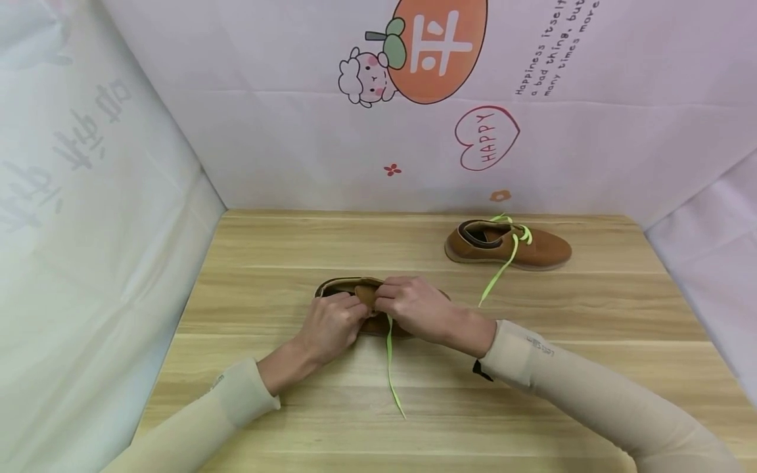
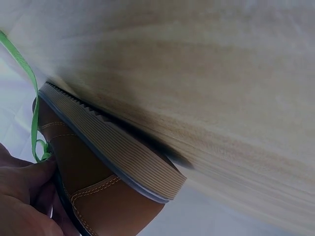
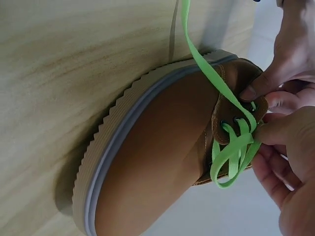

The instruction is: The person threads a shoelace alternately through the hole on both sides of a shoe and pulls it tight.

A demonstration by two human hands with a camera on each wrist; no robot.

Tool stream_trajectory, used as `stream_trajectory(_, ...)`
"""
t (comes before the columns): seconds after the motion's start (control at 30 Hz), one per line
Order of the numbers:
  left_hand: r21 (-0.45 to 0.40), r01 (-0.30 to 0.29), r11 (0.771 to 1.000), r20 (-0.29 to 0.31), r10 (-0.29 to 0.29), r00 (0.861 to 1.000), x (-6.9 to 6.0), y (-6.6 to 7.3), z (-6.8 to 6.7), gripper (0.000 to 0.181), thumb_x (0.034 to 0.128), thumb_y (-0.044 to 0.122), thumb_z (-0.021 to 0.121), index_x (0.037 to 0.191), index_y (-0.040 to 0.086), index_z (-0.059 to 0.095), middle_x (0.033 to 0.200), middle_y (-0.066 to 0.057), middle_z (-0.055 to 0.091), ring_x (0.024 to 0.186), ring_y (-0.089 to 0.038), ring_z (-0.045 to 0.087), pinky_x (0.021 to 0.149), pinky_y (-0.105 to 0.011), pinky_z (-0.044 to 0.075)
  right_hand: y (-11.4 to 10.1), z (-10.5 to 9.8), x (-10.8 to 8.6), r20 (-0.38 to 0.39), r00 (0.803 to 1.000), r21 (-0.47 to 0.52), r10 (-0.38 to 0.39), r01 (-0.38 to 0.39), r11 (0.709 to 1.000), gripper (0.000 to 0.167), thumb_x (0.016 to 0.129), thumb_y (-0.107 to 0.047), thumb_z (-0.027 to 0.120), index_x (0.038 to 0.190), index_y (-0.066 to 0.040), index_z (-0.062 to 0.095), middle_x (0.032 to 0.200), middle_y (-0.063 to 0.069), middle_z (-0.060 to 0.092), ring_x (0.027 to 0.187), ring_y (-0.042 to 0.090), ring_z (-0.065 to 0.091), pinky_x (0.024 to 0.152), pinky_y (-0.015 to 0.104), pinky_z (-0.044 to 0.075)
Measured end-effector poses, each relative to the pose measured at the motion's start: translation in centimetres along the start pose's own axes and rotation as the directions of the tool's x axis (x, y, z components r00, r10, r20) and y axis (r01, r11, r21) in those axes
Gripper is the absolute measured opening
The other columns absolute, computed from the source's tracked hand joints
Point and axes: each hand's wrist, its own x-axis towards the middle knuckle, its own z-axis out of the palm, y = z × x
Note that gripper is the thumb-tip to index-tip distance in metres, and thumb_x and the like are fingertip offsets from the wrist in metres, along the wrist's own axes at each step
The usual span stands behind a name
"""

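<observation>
A brown leather shoe (image 3: 152, 147) stands on the table between both hands, its toe to the right in the head view. Bright green shoelace (image 3: 209, 73) runs through its eyelets, and one long end trails down onto the wood. At the shoe's opening, my left hand (image 1: 334, 322) pinches the edge of the eyelet flap, its thumb on the outside. Opposite it, my right hand (image 1: 416, 305) pinches the lace close to the eyelets with thumb and fingers. The head view shows the tongue (image 1: 365, 293) between the hands, which cover much of the lacing.
A second brown shoe (image 1: 547, 248), laced in green, sits at the back right of the wooden table (image 1: 266, 243). One of its lace ends hangs toward the front. White printed cloth (image 1: 284, 144) walls the table at the back and sides.
</observation>
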Motion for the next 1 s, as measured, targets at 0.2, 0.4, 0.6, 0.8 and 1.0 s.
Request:
stream_trajectory(0.2,-0.072,0.063,0.995,0.027,-0.062,0.998,0.0,-0.1,-0.2,0.012,0.0810,-0.001,0.089,0.080,0.008,0.080,0.075,0.000,0.074,0.063,-0.010,0.064,0.060,-0.022,0.055,-0.2,0.3,-0.1,-0.039,0.995,0.120,0.087,-0.082,0.989,0.027,0.083,0.017,0.068,0.094,-0.005,0.080,0.097,0.004,0.075,0.090,0.016,0.071,0.080,0.026,0.060)
stream_trajectory(0.4,-0.113,0.110,0.988,0.033,-0.107,0.994,0.0,-0.1,-0.3,0.013,0.0801,-0.003,0.089,0.081,0.007,0.080,0.078,-0.002,0.075,0.070,-0.013,0.070,0.065,-0.027,0.059,-0.4,0.3,-0.1,-0.046,0.987,0.182,0.155,-0.145,0.973,0.028,0.084,0.016,0.067,0.095,-0.005,0.081,0.099,0.004,0.075,0.091,0.017,0.071,0.080,0.027,0.060)
stream_trajectory(0.6,-0.161,0.165,0.973,0.068,-0.155,0.985,0.0,-0.3,-0.5,0.009,0.0832,-0.001,0.087,0.086,0.005,0.081,0.084,-0.004,0.078,0.077,-0.015,0.075,0.070,-0.029,0.062,-0.7,0.4,-0.3,-0.037,0.968,0.261,0.247,-0.229,0.938,0.023,0.087,0.013,0.073,0.098,-0.006,0.080,0.098,0.003,0.077,0.094,0.018,0.073,0.082,0.030,0.061)
stream_trajectory(0.8,-0.194,0.248,0.949,0.144,-0.223,0.964,0.2,-0.5,-0.7,0.002,0.0906,0.006,0.083,0.092,0.004,0.082,0.087,-0.002,0.079,0.079,-0.013,0.075,0.070,-0.029,0.061,-1.0,0.7,-0.4,-0.030,0.939,0.280,0.344,-0.322,0.904,0.023,0.088,0.009,0.076,0.103,-0.008,0.080,0.101,0.002,0.078,0.097,0.016,0.073,0.082,0.032,0.061)
stream_trajectory(1.0,-0.268,0.375,0.888,0.257,-0.309,0.916,1.1,-0.7,-1.5,0.004,0.0922,0.008,0.082,0.093,0.003,0.083,0.089,-0.004,0.081,0.076,-0.011,0.073,0.068,-0.025,0.058,-1.1,1.1,-0.8,-0.075,0.920,0.307,0.384,-0.346,0.887,0.022,0.088,0.005,0.080,0.104,-0.008,0.079,0.101,0.002,0.078,0.094,0.015,0.073,0.075,0.030,0.061)
